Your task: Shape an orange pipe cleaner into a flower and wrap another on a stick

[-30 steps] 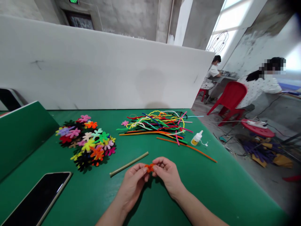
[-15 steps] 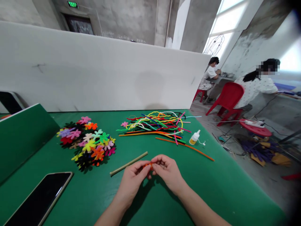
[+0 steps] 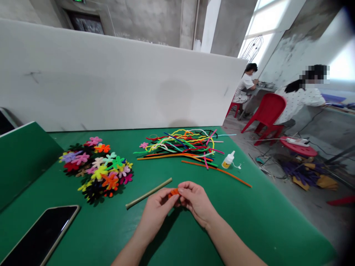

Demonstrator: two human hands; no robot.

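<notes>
Between the fingertips of both hands is a small bent orange pipe cleaner (image 3: pixel 173 192), mostly covered by the fingers. My left hand (image 3: pixel 158 207) pinches it from the left, and my right hand (image 3: pixel 197 202) pinches it from the right. A thin tan stick (image 3: pixel 149 193) lies on the table just beyond my left hand. Past my right hand rests a long orange pipe cleaner (image 3: pixel 222 171). Behind that sits a pile of mixed-colour pipe cleaners (image 3: pixel 180 145). A heap of fuzzy pipe-cleaner flowers (image 3: pixel 101 171) lies to the left.
A small white glue bottle (image 3: pixel 228 160) stands uncapped near the right table edge. At the lower left lies a phone (image 3: pixel 41 236). A white partition (image 3: pixel 124 85) borders the back of the green table (image 3: pixel 257 229). Two people sit at other tables to the right, near a red chair (image 3: pixel 267 111).
My right thumb and fingers have shifted a little on the orange piece, and more of it shows now. The whole view has moved slightly; the other things lie as before.
</notes>
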